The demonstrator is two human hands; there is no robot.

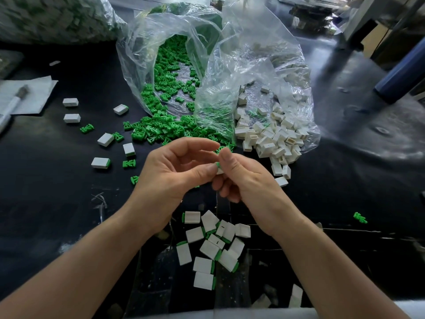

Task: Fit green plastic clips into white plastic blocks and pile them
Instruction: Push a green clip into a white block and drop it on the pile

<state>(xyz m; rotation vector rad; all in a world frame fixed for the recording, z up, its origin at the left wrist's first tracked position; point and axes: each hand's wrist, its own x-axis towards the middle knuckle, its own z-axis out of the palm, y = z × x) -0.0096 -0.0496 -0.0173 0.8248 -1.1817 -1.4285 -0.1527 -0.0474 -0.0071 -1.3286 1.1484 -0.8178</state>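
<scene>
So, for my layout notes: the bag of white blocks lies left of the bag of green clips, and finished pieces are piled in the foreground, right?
Wrong side: in the head view the bag of white blocks lies right of the bag of green clips. Finished pieces are indeed piled in the foreground.

One left hand [171, 174]; one right hand [245, 180]; two open bags [138, 72].
</scene>
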